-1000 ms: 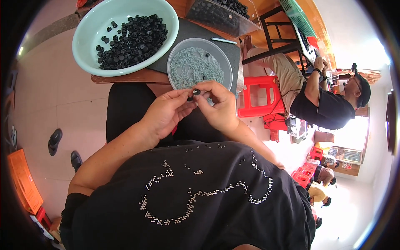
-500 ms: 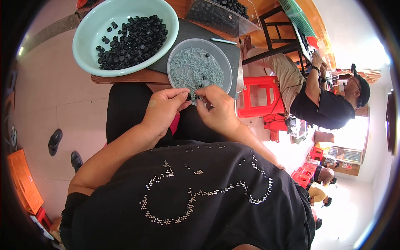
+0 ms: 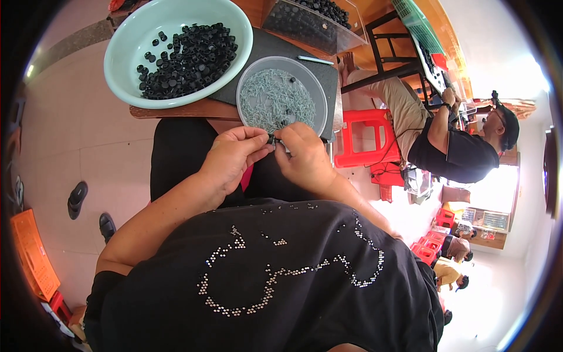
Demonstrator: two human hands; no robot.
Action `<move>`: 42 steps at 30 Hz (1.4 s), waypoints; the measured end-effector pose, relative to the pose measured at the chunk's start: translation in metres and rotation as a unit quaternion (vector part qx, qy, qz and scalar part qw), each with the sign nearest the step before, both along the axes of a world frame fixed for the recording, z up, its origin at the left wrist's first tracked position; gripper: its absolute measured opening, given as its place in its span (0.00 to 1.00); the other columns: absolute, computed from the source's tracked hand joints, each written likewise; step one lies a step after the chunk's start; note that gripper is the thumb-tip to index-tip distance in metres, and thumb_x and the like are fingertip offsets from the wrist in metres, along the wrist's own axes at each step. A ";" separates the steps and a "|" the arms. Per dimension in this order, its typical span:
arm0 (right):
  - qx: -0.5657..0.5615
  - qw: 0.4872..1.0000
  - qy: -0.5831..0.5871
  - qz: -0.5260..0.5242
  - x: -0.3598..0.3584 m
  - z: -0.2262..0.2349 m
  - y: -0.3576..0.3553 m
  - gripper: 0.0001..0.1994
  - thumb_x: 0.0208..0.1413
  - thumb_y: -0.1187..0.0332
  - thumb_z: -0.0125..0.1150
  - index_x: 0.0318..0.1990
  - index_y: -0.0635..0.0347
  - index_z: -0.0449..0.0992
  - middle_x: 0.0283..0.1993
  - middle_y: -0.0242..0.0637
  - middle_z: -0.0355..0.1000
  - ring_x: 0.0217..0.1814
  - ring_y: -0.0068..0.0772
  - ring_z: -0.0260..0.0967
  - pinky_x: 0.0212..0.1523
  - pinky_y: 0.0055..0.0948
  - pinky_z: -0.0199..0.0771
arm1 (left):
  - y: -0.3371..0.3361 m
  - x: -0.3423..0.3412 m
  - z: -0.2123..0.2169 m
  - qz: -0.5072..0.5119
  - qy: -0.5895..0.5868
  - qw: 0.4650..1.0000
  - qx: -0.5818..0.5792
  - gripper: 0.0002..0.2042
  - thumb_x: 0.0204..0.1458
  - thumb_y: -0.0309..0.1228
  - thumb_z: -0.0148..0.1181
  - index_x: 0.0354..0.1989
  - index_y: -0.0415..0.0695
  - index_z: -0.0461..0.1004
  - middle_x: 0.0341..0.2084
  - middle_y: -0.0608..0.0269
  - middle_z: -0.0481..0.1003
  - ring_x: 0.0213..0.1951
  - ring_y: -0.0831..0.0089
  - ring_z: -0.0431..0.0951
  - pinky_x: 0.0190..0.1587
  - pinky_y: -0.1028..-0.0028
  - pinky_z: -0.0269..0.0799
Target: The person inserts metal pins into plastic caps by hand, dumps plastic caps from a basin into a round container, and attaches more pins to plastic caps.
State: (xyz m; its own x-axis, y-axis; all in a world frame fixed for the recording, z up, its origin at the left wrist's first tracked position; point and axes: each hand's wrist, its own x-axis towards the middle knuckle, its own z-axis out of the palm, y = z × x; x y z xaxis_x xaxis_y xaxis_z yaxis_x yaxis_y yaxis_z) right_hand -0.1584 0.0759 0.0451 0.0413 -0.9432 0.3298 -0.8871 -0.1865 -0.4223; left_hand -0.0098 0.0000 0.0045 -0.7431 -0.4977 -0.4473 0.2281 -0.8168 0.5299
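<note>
Over the near rim of a grey round tray [image 3: 320, 102] full of small silver screws [image 3: 272, 97], my two hands meet. My left hand [image 3: 233, 154] pinches a small black plastic part [image 3: 271, 139] between thumb and fingertips. Right beside it, my right hand [image 3: 305, 154] is closed at the fingertips against the same spot; a dark bit shows there, mostly covered by the fingers. A few black pieces [image 3: 285, 117] lie among the screws. To the left stands a pale green basin [image 3: 130, 50] holding a heap of black knob-like caps [image 3: 196, 61].
A clear plastic box [image 3: 311, 32] of black parts stands behind the tray. A pen-like stick [image 3: 315, 60] lies on the dark mat [image 3: 258, 50]. To the right are a red stool [image 3: 369, 138] and a seated co-worker [image 3: 454, 141]. Black slippers [image 3: 77, 199] lie on the floor at left.
My hands have drawn closer together, bringing the black pieces at my fingertips from slightly apart to touching or nearly so. My right hand's fingers have curled in more.
</note>
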 end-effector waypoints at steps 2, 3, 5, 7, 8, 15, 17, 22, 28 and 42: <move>0.006 1.000 0.009 0.002 0.000 0.000 0.000 0.07 0.42 0.79 0.57 0.31 0.65 0.71 0.28 0.46 0.67 0.32 0.51 0.67 0.34 0.42 0.69 | 0.000 0.000 -0.001 -0.004 -0.001 1.000 -0.001 0.08 0.56 0.26 0.53 0.42 0.37 0.70 0.35 0.62 0.74 0.37 0.76 0.76 0.42 0.79 0.74; 0.001 1.000 0.001 0.005 0.001 -0.001 0.000 0.07 0.42 0.80 0.57 0.32 0.66 0.72 0.29 0.46 0.67 0.32 0.51 0.67 0.34 0.42 0.69 | 0.000 0.000 -0.001 -0.004 0.005 1.000 0.007 0.09 0.56 0.25 0.53 0.43 0.36 0.70 0.35 0.61 0.74 0.37 0.76 0.76 0.43 0.79 0.74; -0.005 1.000 -0.006 0.008 0.001 0.000 -0.001 0.07 0.42 0.80 0.57 0.32 0.66 0.72 0.29 0.46 0.67 0.33 0.50 0.67 0.34 0.41 0.69 | -0.001 0.001 -0.002 -0.004 0.011 1.000 0.014 0.10 0.56 0.25 0.53 0.44 0.36 0.70 0.36 0.61 0.74 0.37 0.76 0.76 0.43 0.80 0.74; 0.005 1.000 -0.024 0.013 0.002 0.002 0.000 0.09 0.42 0.81 0.57 0.34 0.66 0.73 0.30 0.46 0.68 0.33 0.50 0.68 0.35 0.40 0.70 | -0.002 0.001 -0.006 -0.011 0.028 0.999 0.036 0.11 0.56 0.25 0.53 0.47 0.35 0.69 0.36 0.61 0.74 0.37 0.77 0.76 0.43 0.80 0.74; 0.005 1.000 -0.024 0.014 0.002 0.003 0.000 0.09 0.42 0.81 0.57 0.34 0.66 0.73 0.30 0.46 0.68 0.33 0.50 0.68 0.35 0.40 0.70 | -0.002 0.001 -0.005 -0.011 0.028 0.999 0.036 0.11 0.56 0.25 0.53 0.47 0.35 0.69 0.36 0.61 0.74 0.37 0.77 0.76 0.43 0.80 0.74; 0.019 0.994 -0.104 -0.004 0.001 0.002 0.004 0.11 0.44 0.80 0.59 0.38 0.67 0.75 0.30 0.45 0.70 0.32 0.45 0.70 0.34 0.35 0.71 | -0.003 0.001 -0.002 -0.025 0.043 0.997 0.052 0.12 0.56 0.24 0.52 0.48 0.34 0.68 0.37 0.60 0.74 0.36 0.78 0.75 0.44 0.80 0.73; 0.026 0.992 -0.120 -0.015 0.001 0.004 0.005 0.10 0.45 0.80 0.59 0.38 0.66 0.75 0.30 0.44 0.70 0.31 0.43 0.70 0.32 0.33 0.71 | -0.003 0.001 -0.002 -0.030 0.045 0.997 0.052 0.12 0.56 0.24 0.52 0.48 0.34 0.68 0.37 0.60 0.74 0.36 0.78 0.75 0.44 0.80 0.73; 0.018 0.984 -0.166 -0.058 0.001 0.010 0.007 0.08 0.46 0.80 0.61 0.36 0.66 0.75 0.28 0.39 0.69 0.25 0.29 0.69 0.26 0.24 0.69 | -0.005 0.001 -0.009 -0.033 0.120 0.985 0.122 0.12 0.57 0.24 0.52 0.48 0.36 0.68 0.36 0.61 0.74 0.37 0.77 0.75 0.43 0.81 0.74; 0.008 0.987 -0.154 -0.048 -0.001 0.014 0.007 0.07 0.45 0.80 0.62 0.34 0.65 0.75 0.29 0.39 0.70 0.25 0.29 0.69 0.25 0.24 0.69 | -0.006 0.002 -0.012 -0.044 0.160 0.975 0.148 0.12 0.57 0.24 0.51 0.48 0.36 0.69 0.36 0.61 0.74 0.37 0.77 0.75 0.43 0.81 0.74; -0.015 0.988 -0.153 -0.015 0.002 0.013 0.005 0.08 0.44 0.81 0.62 0.35 0.66 0.75 0.31 0.41 0.72 0.27 0.31 0.70 0.25 0.24 0.71 | -0.005 0.002 -0.008 -0.048 0.156 0.978 0.129 0.12 0.57 0.25 0.51 0.49 0.37 0.69 0.37 0.62 0.73 0.37 0.79 0.75 0.44 0.82 0.73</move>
State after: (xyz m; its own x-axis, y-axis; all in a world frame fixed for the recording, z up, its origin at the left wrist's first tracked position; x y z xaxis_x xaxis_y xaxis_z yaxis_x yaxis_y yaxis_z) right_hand -0.1564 0.0813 0.0585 -0.0934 -0.9317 0.3510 -0.7239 -0.1785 -0.6664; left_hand -0.0080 -0.0048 -0.0040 -0.9010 -0.3200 -0.2929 0.2621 -0.9396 0.2202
